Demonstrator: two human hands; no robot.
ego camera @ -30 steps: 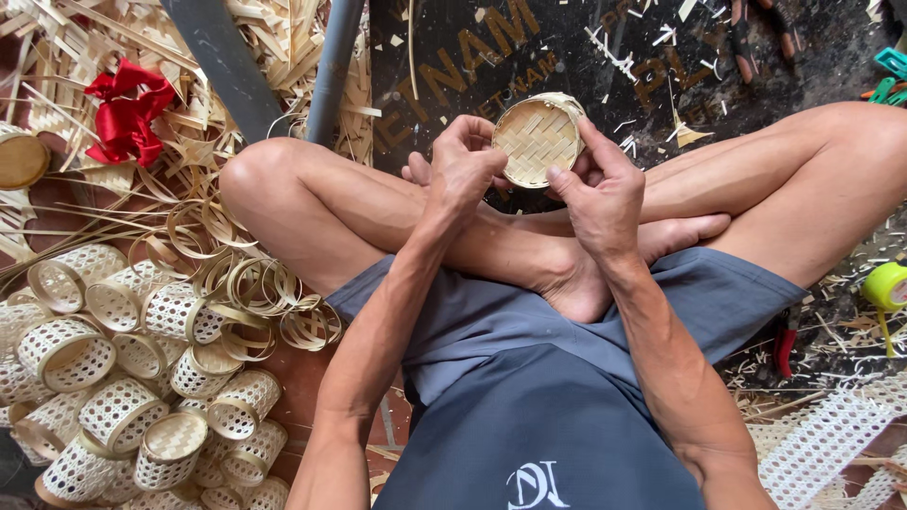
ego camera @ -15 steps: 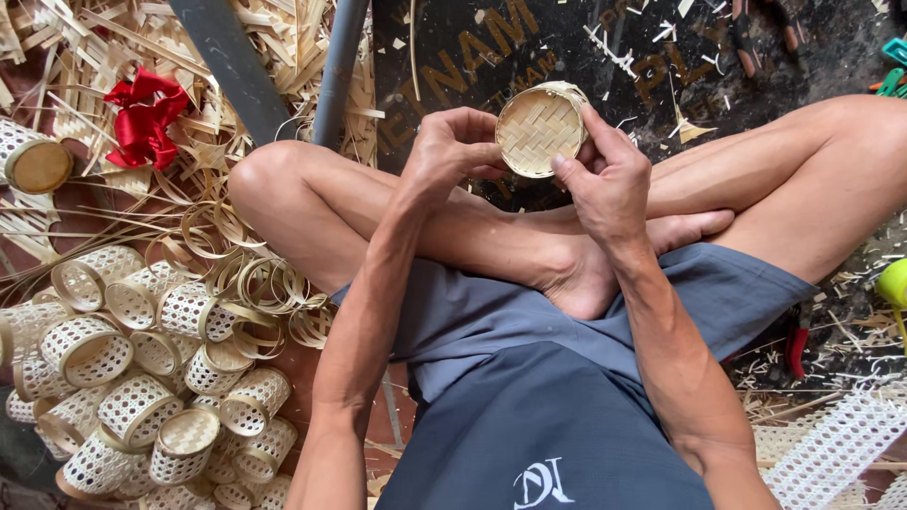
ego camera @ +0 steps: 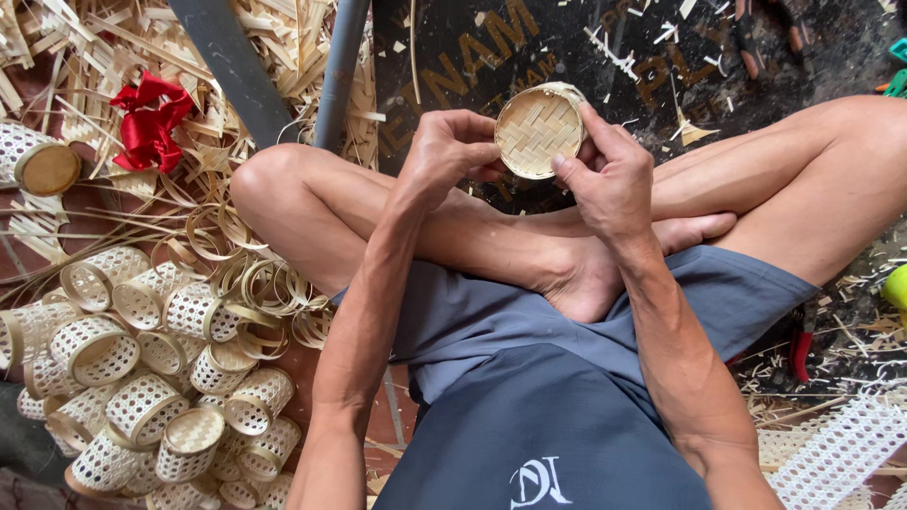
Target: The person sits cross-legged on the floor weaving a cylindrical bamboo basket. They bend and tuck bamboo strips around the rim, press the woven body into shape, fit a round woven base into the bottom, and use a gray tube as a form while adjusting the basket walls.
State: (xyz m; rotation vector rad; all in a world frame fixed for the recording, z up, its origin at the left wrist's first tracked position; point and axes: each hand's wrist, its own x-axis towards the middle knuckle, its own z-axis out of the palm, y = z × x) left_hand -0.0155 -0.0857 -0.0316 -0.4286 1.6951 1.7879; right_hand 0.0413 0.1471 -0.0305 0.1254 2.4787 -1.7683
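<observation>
Woven bamboo forms the small round basket (ego camera: 539, 130) that the left hand (ego camera: 452, 151) and right hand (ego camera: 609, 179) grip together above crossed legs (ego camera: 491, 222).

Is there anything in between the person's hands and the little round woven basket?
No, nothing visible. The left hand and the right hand touch the small round woven bamboo basket directly, one on each side, above the crossed legs.

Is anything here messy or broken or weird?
Messy, yes: bamboo strips and shavings are scattered over the floor, and the finished little woven baskets lie tumbled in a heap. A red ribbon bow sits oddly among the scraps. The round woven basket in both hands looks undamaged.
</observation>
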